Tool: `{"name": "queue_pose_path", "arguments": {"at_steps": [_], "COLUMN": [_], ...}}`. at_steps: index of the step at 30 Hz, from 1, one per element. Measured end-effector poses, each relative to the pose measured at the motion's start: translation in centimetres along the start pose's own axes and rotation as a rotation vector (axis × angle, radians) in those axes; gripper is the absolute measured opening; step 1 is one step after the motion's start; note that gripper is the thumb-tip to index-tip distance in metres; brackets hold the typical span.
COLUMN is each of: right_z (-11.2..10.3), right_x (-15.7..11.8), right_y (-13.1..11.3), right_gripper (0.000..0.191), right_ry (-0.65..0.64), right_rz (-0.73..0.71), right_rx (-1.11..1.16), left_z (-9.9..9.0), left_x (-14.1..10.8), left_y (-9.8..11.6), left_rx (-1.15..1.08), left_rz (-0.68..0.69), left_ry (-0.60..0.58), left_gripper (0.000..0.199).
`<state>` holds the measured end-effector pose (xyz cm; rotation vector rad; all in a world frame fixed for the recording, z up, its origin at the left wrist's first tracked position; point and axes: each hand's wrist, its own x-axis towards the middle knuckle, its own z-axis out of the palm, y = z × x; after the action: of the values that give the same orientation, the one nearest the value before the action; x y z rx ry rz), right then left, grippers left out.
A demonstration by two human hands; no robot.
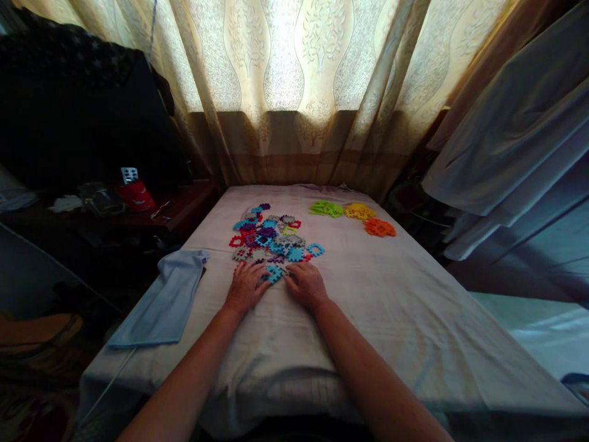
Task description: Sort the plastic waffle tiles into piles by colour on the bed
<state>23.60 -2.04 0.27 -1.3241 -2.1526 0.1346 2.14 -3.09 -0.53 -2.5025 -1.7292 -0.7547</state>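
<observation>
A mixed heap of plastic pieces [268, 236] in blue, grey, purple and red lies on the cloth-covered table [377, 319]. My left hand [247, 285] rests at the heap's near left edge with its fingers spread. My right hand [305, 283] is at the near right edge, its fingertips by a small grey piece; whether it grips anything is too small to tell. Between the two hands lies a blue piece [274, 274]. Farther back on the right are separate piles of green pieces [326, 209], yellow pieces [359, 212] and orange pieces [380, 228].
A folded light blue cloth [168, 301] lies along the table's left edge. Beyond that edge, a dark side table [179, 212] holds a red container [137, 195] and a glass jar. Curtains [285, 141] hang behind, and clothes [510, 129] hang at the right.
</observation>
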Motion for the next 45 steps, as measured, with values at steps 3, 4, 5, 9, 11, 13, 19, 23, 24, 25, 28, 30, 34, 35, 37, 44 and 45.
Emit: {"name": "queue_pose_path", "arguments": {"at_steps": [3,4,5,9,11,13,19,23,24,25,28,30,34,35,37,44,45], "right_z": [0.2,0.2,0.3,0.4,0.5,0.6,0.7,-0.3,-0.6,-1.0,-2.2,-2.8,-3.5,-3.5,-3.6,-3.6,-3.6], "right_x": [0.1,0.1,0.1,0.2,0.2,0.3,0.4,0.3,0.2,0.1,-0.3,-0.6,-0.7,-0.7,-0.5,-0.4,-0.4], "right_y": [-0.8,-1.0,-1.2,-1.3,-1.3,-1.3,-0.6,2.5,3.6,4.7,7.5,8.7,9.5,9.5,9.4,9.5,9.5], "right_gripper": [0.029,0.03,0.031,0.032,0.032,0.031,0.032,0.034,0.035,0.035,0.038,0.038,0.035,0.034,0.033,0.033,0.033], "right_ry": [-0.019,-0.03,-0.042,-0.061,-0.058,-0.055,0.025,0.16,0.194,0.225,0.287,0.282,0.207,0.189,0.161,0.145,0.143], "right_rz": [-0.108,-0.132,-0.146,-0.135,-0.112,-0.09,-0.039,0.137,0.202,0.27,0.483,0.617,0.762,0.777,0.796,0.795,0.796], "right_rx": [0.009,0.004,-0.003,-0.032,-0.042,-0.051,-0.006,-0.037,-0.056,-0.076,-0.149,-0.2,-0.269,-0.278,-0.289,-0.295,-0.296], "left_z": [-0.1,-0.2,-0.2,-0.3,-0.3,-0.3,-0.3,-0.1,-0.1,0.0,0.1,0.1,0.2,0.2,0.2,0.0,0.0], "left_x": [-0.1,-0.1,-0.1,0.0,0.0,0.0,-0.4,-0.7,-0.7,-0.8,-1.0,-1.0,-0.8,-0.7,-0.6,-0.6,-0.6], "left_y": [0.0,0.0,0.0,0.2,0.2,0.3,-0.3,-0.7,-0.7,-0.7,-0.6,-0.5,-0.7,-0.7,-0.7,-0.5,-0.6], "left_rx": [-0.018,-0.024,-0.03,-0.031,-0.03,-0.037,-0.042,0.018,0.037,0.056,0.094,0.099,0.095,0.097,0.109,0.152,0.15], "left_rz": [0.012,0.014,0.013,0.003,0.013,0.026,-0.028,-0.197,-0.227,-0.249,-0.282,-0.294,-0.36,-0.382,-0.423,-0.409,-0.406], "left_ry": [-0.02,-0.03,-0.04,-0.044,-0.044,-0.037,0.078,0.17,0.183,0.192,0.204,0.208,0.195,0.192,0.193,0.195,0.196], "left_gripper": [0.025,0.027,0.028,0.038,0.039,0.037,0.04,0.033,0.031,0.03,0.029,0.03,0.038,0.04,0.046,0.043,0.041]}}
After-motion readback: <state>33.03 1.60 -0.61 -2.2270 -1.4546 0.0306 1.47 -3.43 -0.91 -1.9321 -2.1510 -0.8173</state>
